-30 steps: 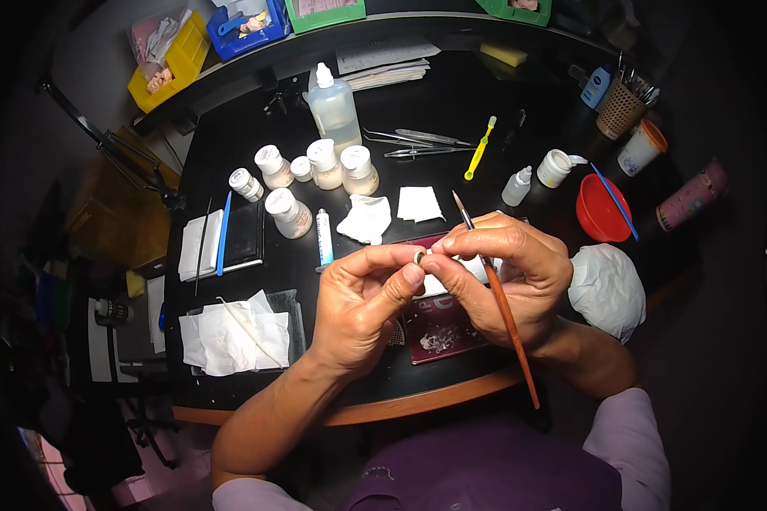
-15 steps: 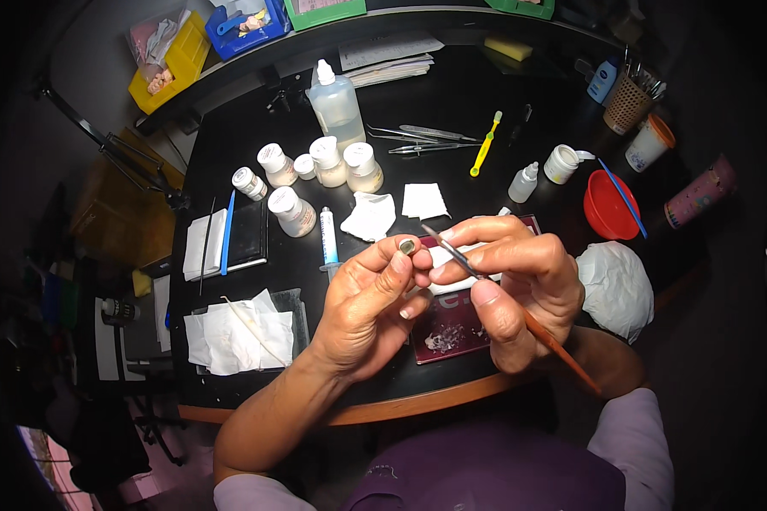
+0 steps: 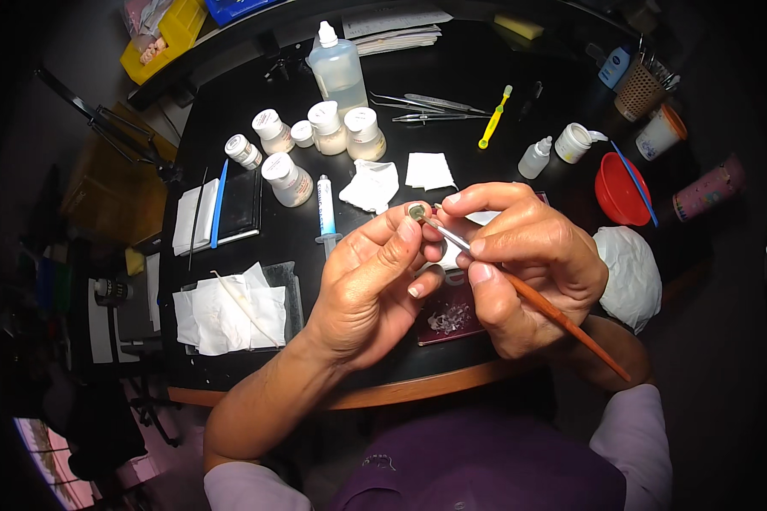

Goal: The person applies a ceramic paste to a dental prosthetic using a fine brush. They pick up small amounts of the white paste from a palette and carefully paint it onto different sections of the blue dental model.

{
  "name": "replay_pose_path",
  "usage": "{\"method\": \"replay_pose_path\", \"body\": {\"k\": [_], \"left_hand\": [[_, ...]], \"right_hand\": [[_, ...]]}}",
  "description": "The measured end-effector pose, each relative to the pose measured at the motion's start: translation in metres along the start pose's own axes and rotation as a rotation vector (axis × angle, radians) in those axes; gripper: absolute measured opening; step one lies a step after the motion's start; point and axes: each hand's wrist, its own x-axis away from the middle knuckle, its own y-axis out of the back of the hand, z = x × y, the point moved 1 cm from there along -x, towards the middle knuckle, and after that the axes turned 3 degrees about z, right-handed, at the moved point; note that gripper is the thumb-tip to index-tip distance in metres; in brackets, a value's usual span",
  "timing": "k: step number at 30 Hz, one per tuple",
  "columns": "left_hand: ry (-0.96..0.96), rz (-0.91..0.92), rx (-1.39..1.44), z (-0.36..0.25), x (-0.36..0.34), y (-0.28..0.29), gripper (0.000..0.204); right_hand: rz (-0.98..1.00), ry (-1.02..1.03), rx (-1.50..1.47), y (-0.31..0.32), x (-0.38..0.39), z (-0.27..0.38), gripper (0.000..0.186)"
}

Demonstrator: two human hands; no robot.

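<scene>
Between the thumb and index finger of my left hand (image 3: 358, 294) sits a small hollow dental crown (image 3: 417, 209), grey-green inside with a metallic rim. My right hand (image 3: 541, 260) grips a slim paintbrush (image 3: 562, 320) with a reddish wooden handle and a metal ferrule. The brush tip lies at the crown's opening; I cannot tell exactly where it touches. Below both hands, partly covered by them, is a maroon plate (image 3: 432, 335) with whitish crumbs (image 3: 450, 318) on it.
Left of my hands lie a syringe (image 3: 325, 207) and white tissues (image 3: 230, 319). Lidded jars (image 3: 287, 180) and a clear bottle (image 3: 337, 72) stand behind. Tweezers (image 3: 435, 104) and a yellow toothbrush (image 3: 495, 119) lie farther back. A red bowl (image 3: 607, 192) and a crumpled white bundle (image 3: 629, 277) are rightward.
The brush tip has come down from beside the crown to its opening. My right hand has shifted slightly right, and the whole view has tilted a little.
</scene>
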Motion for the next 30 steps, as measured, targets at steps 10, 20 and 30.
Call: {"method": "replay_pose_path", "body": {"k": [10,20,30], "left_hand": [[0.009,0.018,-0.013,-0.0001,-0.0005,0.0010,0.023],[-0.005,0.004,-0.023,0.0000,-0.0008,0.0009,0.021],[-0.005,0.019,-0.041,0.0006,-0.0009,0.0001,0.021]], "right_hand": [[-0.039,0.006,0.061,-0.0006,-0.0030,0.0023,0.020],[-0.106,-0.002,0.072,-0.0048,-0.0036,-0.0013,0.012],[-0.034,0.017,0.065,0.0001,-0.0040,0.0005,0.021]]}}
